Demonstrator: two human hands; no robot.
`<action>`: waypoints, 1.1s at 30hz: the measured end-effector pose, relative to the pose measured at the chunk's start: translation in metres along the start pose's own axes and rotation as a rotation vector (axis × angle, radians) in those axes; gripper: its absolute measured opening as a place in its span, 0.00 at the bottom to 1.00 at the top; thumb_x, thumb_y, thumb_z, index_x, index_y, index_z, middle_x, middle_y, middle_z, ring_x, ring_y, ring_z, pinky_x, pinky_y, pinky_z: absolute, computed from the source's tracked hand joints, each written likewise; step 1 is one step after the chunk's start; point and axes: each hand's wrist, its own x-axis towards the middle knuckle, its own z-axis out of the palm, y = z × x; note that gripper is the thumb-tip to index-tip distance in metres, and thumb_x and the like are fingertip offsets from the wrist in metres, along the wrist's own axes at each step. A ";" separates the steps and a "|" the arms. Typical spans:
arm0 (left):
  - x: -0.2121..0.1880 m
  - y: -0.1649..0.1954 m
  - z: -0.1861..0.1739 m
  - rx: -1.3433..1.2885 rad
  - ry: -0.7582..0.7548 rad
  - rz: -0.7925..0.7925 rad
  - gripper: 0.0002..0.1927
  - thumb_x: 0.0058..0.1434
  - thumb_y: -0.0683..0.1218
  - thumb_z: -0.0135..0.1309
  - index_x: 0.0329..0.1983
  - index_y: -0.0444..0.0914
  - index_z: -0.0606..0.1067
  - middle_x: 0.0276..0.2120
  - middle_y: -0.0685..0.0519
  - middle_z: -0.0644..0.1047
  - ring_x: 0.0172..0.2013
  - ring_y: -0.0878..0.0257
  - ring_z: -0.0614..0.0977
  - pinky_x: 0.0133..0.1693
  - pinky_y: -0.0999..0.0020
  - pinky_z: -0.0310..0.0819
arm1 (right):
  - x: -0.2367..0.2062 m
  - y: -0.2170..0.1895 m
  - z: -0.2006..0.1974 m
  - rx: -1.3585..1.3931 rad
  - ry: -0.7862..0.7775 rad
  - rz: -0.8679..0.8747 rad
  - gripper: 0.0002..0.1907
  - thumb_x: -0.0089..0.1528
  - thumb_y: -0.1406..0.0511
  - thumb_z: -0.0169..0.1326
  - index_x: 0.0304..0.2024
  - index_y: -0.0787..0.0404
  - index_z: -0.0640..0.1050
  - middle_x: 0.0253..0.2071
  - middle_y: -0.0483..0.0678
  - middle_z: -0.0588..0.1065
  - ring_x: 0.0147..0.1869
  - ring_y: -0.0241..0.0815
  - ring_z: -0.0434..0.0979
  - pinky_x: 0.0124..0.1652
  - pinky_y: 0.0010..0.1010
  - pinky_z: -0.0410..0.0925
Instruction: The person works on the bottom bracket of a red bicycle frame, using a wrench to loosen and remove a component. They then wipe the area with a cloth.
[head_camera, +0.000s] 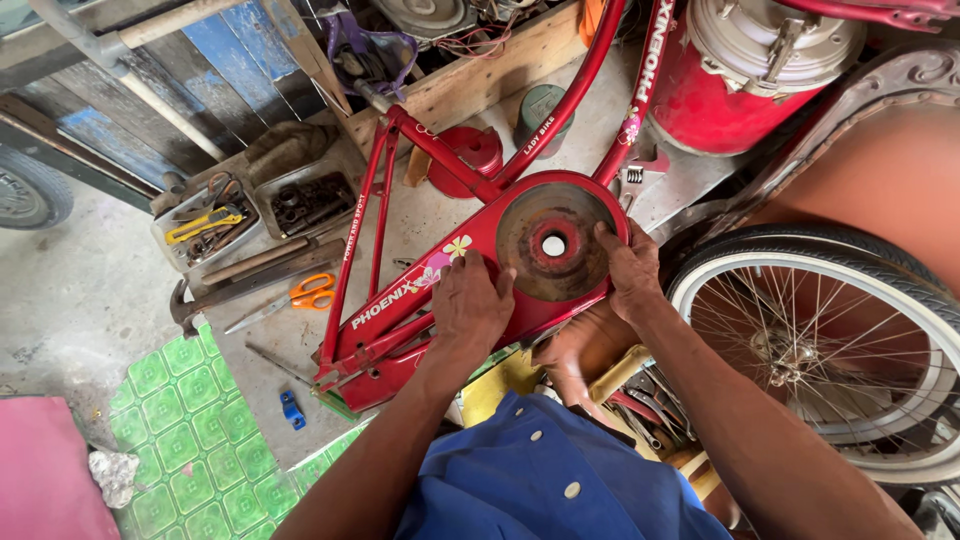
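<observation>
While the left hand (470, 305) lies spread flat on the red chain guard (440, 290), the right hand (630, 270) presses its rusty disc (552, 242). Beyond, orange scissors (310, 292) and tool trays (210, 225) litter the concrete floor (70, 290); far off stand wooden planks (200, 60).

Both hands, left hand (470, 305) and right hand (628, 268), press on the red metal chain cover (440, 290) around a rusty round disc (553, 242).
</observation>
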 end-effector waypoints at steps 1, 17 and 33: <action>0.000 0.000 -0.002 0.004 -0.016 -0.010 0.23 0.61 0.56 0.59 0.46 0.32 0.73 0.45 0.39 0.77 0.50 0.42 0.76 0.51 0.45 0.69 | 0.000 0.001 -0.001 0.010 -0.008 -0.006 0.17 0.62 0.67 0.59 0.54 0.64 0.77 0.46 0.48 0.80 0.46 0.40 0.80 0.48 0.36 0.76; 0.062 0.028 0.012 0.132 -0.054 0.169 0.45 0.54 0.57 0.66 0.70 0.42 0.58 0.65 0.41 0.64 0.66 0.41 0.63 0.65 0.24 0.42 | 0.011 0.011 -0.016 -0.018 -0.012 -0.055 0.19 0.63 0.67 0.59 0.56 0.65 0.78 0.44 0.47 0.81 0.43 0.37 0.80 0.46 0.30 0.75; 0.103 0.059 0.036 -0.027 -0.098 0.009 0.45 0.46 0.57 0.72 0.67 0.47 0.67 0.62 0.43 0.66 0.63 0.42 0.67 0.60 0.41 0.63 | 0.052 -0.023 -0.080 -0.151 0.104 0.089 0.17 0.70 0.57 0.46 0.44 0.63 0.79 0.35 0.49 0.80 0.35 0.38 0.78 0.34 0.32 0.73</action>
